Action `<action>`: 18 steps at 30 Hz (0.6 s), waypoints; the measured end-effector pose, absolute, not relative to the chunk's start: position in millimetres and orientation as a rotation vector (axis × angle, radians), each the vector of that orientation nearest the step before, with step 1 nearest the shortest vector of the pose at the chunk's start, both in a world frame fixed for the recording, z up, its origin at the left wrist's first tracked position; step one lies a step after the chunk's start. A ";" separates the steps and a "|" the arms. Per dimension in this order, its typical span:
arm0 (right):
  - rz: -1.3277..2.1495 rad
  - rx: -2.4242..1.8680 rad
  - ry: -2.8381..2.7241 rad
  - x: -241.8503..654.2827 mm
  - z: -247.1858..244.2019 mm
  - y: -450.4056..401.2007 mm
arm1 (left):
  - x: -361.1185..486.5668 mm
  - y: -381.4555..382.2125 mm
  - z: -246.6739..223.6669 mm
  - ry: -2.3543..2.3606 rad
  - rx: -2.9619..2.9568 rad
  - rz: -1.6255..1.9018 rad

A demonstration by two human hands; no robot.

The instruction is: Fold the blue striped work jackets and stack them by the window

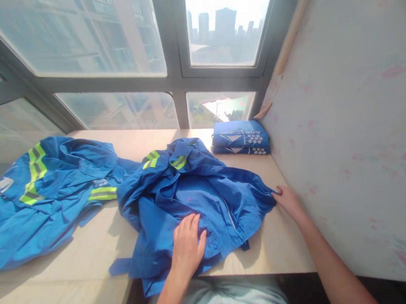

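Note:
A crumpled blue work jacket [205, 189] with yellow-green reflective strips lies spread in front of me, its lower edge hanging over the front of the ledge. On its near middle part rests my left hand [188, 241], fingers stretched over the cloth and not wrapped round it. My right hand [285, 199] pinches the jacket's edge at its right corner, close to the wall. To the left, a second blue jacket [66, 180] with reflective bands lies loosely, touching the first one.
Two folded blue garments [240, 138] with white print are stacked at the back right, by the window. The pale ledge [104, 237] ends just before my legs. A patterned wall [348, 137] bounds the right side, and a grey window frame [180, 79] stands behind.

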State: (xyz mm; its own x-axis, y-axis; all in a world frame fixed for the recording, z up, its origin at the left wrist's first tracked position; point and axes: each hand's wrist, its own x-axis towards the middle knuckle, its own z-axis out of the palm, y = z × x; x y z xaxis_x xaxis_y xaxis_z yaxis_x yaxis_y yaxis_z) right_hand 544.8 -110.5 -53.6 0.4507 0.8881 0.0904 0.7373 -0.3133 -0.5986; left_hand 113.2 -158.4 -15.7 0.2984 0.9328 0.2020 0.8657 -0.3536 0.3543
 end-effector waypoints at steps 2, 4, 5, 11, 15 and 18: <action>0.405 -2.125 -1.397 542.1 -54.1 -107.8 | 112.3 -159.3 -18.1 1.693 2.430 0.526; 0.432 -2.132 -1.419 538.5 -54.3 -106.1 | 110.7 -158.8 -21.9 1.721 2.465 0.483; 0.425 -2.148 -1.423 536.9 -54.4 -105.5 | 109.7 -157.9 -23.8 1.730 2.477 0.464; 0.266 -2.291 -1.473 533.7 -53.0 -101.7 | 103.0 -145.0 -27.5 1.758 2.488 0.407; 0.558 -2.229 -1.465 531.2 -48.2 -100.6 | 98.7 -131.5 -25.9 1.782 2.496 0.365; 0.642 -1.926 -1.325 526.3 -41.0 -93.7 | 94.9 -118.4 -25.9 1.792 2.512 0.376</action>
State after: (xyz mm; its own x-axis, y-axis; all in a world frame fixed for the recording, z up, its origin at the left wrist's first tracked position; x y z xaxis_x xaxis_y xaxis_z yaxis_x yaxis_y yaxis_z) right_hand 526.3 -93.7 -41.0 0.3532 0.9355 -0.0095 0.5873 -0.2296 -0.7761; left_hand 94.9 -118.4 -25.9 0.3065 0.9353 0.1767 0.9274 -0.3353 0.1661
